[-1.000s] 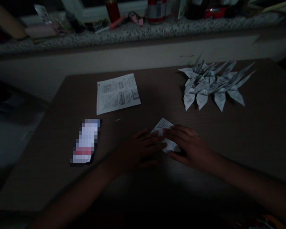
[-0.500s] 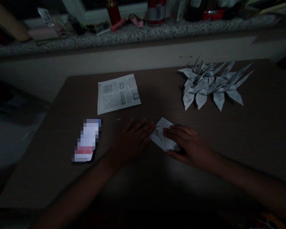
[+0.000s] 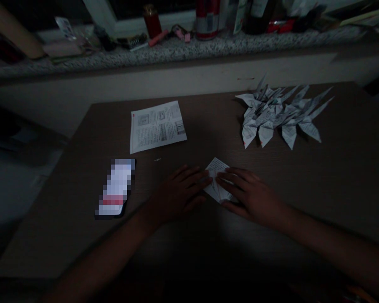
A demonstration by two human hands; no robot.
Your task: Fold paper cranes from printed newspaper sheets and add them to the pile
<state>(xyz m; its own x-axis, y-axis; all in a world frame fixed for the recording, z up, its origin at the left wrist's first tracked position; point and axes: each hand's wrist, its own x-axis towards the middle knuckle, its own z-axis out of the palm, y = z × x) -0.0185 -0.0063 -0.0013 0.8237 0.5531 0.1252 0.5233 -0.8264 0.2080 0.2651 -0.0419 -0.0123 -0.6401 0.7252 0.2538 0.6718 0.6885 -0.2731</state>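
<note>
A small folded piece of printed paper (image 3: pixel 217 165) lies flat on the dark wooden table (image 3: pixel 208 252), with one corner pointing away from me. Fingertips of my left hand (image 3: pixel 181 191) rest on its left side, the fingers stretched out and nothing gripped. From the other side, my right hand (image 3: pixel 249 191) lies over the paper's right half with its fingers extended, pressing it down. The thumb of that hand is at the near edge. Part of the paper is hidden beneath both hands.
Several folded paper cranes (image 3: pixel 278 113) stand clustered at the back right. A printed sheet (image 3: pixel 158 126) lies at the back left, and a phone (image 3: pixel 115 189) with a blurred screen sits nearer. Behind the table, a granite sill (image 3: pixel 177 50) carries bottles, a can and small items.
My left hand has moved right, so its fingertips now lie farther onto the folded paper. My right hand stays on it almost unmoved. The view has tilted slightly.
</note>
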